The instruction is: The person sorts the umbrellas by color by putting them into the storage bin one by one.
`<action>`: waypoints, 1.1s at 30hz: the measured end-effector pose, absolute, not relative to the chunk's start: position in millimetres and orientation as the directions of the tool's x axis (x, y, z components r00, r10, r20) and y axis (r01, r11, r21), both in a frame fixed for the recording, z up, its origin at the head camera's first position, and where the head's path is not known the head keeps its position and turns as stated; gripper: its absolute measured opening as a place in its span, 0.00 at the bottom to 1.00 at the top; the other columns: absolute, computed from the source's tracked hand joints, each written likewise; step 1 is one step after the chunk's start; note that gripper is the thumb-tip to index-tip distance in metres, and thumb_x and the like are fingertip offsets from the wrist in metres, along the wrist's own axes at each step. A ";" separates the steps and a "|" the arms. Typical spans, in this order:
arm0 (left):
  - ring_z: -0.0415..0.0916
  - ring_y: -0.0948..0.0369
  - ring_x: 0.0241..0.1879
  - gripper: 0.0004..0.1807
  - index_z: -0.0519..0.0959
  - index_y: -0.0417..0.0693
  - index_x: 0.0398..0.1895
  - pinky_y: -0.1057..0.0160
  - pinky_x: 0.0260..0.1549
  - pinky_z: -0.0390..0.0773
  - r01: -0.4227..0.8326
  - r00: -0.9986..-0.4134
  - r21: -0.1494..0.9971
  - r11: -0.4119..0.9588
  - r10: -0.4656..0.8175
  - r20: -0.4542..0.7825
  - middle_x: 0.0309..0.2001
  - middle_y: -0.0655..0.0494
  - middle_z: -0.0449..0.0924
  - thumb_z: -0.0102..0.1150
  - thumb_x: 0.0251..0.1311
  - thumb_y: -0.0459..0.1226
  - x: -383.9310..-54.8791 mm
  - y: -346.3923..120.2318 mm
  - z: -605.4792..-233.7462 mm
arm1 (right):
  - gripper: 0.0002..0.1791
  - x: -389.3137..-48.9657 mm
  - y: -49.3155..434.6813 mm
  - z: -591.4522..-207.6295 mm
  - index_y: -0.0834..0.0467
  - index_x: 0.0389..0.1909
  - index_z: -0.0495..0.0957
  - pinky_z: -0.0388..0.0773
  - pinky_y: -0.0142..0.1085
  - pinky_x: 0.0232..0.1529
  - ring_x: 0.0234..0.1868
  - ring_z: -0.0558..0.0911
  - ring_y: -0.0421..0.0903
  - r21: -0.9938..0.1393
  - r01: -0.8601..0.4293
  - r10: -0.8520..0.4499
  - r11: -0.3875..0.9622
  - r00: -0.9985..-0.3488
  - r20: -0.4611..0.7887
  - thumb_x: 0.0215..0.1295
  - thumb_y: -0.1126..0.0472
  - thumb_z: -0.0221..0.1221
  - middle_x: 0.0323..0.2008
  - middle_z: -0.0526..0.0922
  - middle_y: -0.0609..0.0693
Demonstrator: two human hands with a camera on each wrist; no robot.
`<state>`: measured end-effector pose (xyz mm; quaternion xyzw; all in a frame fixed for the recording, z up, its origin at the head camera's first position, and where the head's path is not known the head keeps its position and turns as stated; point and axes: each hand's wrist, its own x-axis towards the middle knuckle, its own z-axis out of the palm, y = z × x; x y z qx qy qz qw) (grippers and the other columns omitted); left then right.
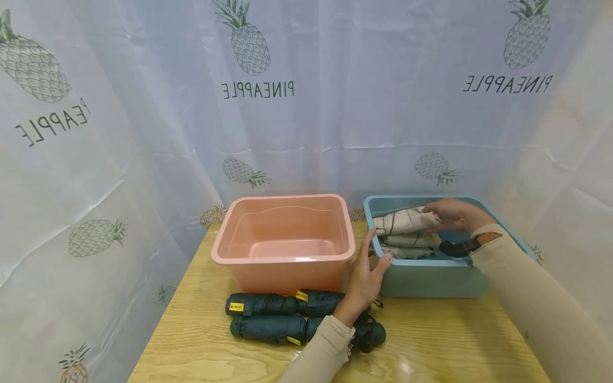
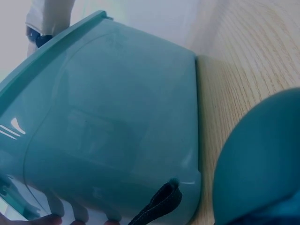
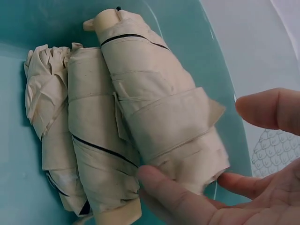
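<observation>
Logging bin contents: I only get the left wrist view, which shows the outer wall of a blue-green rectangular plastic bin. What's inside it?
Observer: Three rolled beige fabric bundles, apparently folded umbrellas, lie inside the blue-green bin.
Operator: Where's the right hand?
Observer: At the right end, as the head view shows it, of the rearmost bundle; whether it grips, I can't tell.
Operator: Any other bin around?
Observer: Yes, a pink rectangular plastic bin stands to the left of yours in the head view.
</observation>
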<state>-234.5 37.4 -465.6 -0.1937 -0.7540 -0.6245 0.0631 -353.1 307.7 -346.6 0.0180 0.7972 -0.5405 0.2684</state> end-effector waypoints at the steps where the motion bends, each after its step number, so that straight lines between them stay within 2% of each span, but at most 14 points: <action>1: 0.61 0.53 0.76 0.35 0.47 0.83 0.80 0.40 0.66 0.69 0.373 -0.916 0.916 0.143 0.213 0.340 0.81 0.64 0.52 0.47 0.73 0.58 -234.3 37.4 -465.6 | 0.40 -347.3 304.6 -341.9 0.68 0.79 0.26 0.64 0.57 0.73 0.78 0.24 0.70 -0.853 0.323 -0.262 0.410 -0.854 -0.449 0.82 0.59 0.39 0.76 0.12 0.68; 5: 0.64 0.54 0.74 0.35 0.47 0.84 0.79 0.42 0.65 0.71 0.376 -0.915 0.915 0.148 0.217 0.340 0.81 0.62 0.53 0.47 0.73 0.58 -233.8 37.0 -465.6 | 0.37 -342.3 306.2 -337.0 0.67 0.80 0.27 0.65 0.58 0.72 0.79 0.28 0.72 -0.838 0.319 -0.265 0.442 -0.846 -0.462 0.84 0.58 0.35 0.76 0.16 0.72; 8: 0.66 0.53 0.73 0.36 0.47 0.84 0.80 0.42 0.64 0.72 0.370 -0.918 0.916 0.157 0.213 0.335 0.80 0.60 0.55 0.47 0.73 0.58 -233.4 36.8 -465.6 | 0.36 -341.2 309.0 -335.1 0.66 0.80 0.28 0.61 0.61 0.73 0.78 0.32 0.76 -0.832 0.295 -0.284 0.470 -0.842 -0.459 0.84 0.56 0.33 0.77 0.17 0.73; 13: 0.67 0.53 0.72 0.35 0.47 0.84 0.79 0.42 0.63 0.72 0.363 -0.922 0.917 0.164 0.204 0.329 0.80 0.59 0.56 0.47 0.73 0.59 -233.0 36.6 -465.4 | 0.38 -338.7 310.7 -333.6 0.68 0.80 0.31 0.54 0.61 0.76 0.77 0.40 0.79 -0.824 0.237 -0.284 0.514 -0.860 -0.424 0.84 0.53 0.34 0.77 0.20 0.74; 20: 0.67 0.53 0.72 0.35 0.47 0.85 0.79 0.42 0.62 0.73 0.358 -0.924 0.920 0.160 0.202 0.325 0.80 0.58 0.57 0.47 0.73 0.59 -232.0 36.8 -464.9 | 0.41 -333.8 301.4 -327.1 0.71 0.79 0.29 0.55 0.62 0.75 0.77 0.46 0.77 -0.857 0.160 -0.288 0.490 -0.898 -0.332 0.83 0.54 0.41 0.79 0.33 0.75; 24: 0.67 0.55 0.72 0.35 0.47 0.87 0.79 0.43 0.63 0.73 0.348 -0.928 0.924 0.160 0.201 0.315 0.79 0.59 0.58 0.47 0.72 0.59 -231.7 36.7 -464.3 | 0.41 -328.8 294.3 -321.4 0.72 0.79 0.33 0.58 0.61 0.74 0.77 0.52 0.76 -0.867 0.103 -0.307 0.488 -0.909 -0.281 0.83 0.54 0.42 0.79 0.38 0.75; 28: 0.66 0.54 0.72 0.35 0.47 0.86 0.79 0.43 0.63 0.72 0.345 -0.928 0.925 0.162 0.204 0.311 0.80 0.60 0.57 0.47 0.73 0.59 -231.3 36.8 -463.1 | 0.39 -318.8 286.7 -313.9 0.73 0.79 0.38 0.67 0.56 0.71 0.74 0.61 0.73 -0.872 0.044 -0.323 0.488 -0.919 -0.227 0.83 0.54 0.43 0.77 0.45 0.75; 30: 0.66 0.52 0.73 0.35 0.47 0.86 0.79 0.42 0.64 0.72 0.345 -0.928 0.925 0.161 0.208 0.310 0.80 0.59 0.56 0.47 0.73 0.59 -230.7 36.6 -461.7 | 0.38 -312.5 283.1 -309.5 0.72 0.79 0.41 0.73 0.51 0.68 0.71 0.68 0.70 -0.871 0.018 -0.326 0.492 -0.923 -0.203 0.83 0.54 0.43 0.76 0.50 0.75; 33: 0.64 0.52 0.75 0.35 0.47 0.86 0.79 0.41 0.66 0.71 0.339 -0.928 0.927 0.162 0.217 0.302 0.80 0.59 0.55 0.47 0.73 0.59 -230.0 35.6 -458.1 | 0.37 -301.7 277.3 -303.4 0.71 0.79 0.45 0.78 0.45 0.63 0.65 0.78 0.57 -0.871 -0.020 -0.329 0.490 -0.930 -0.164 0.83 0.52 0.44 0.75 0.56 0.74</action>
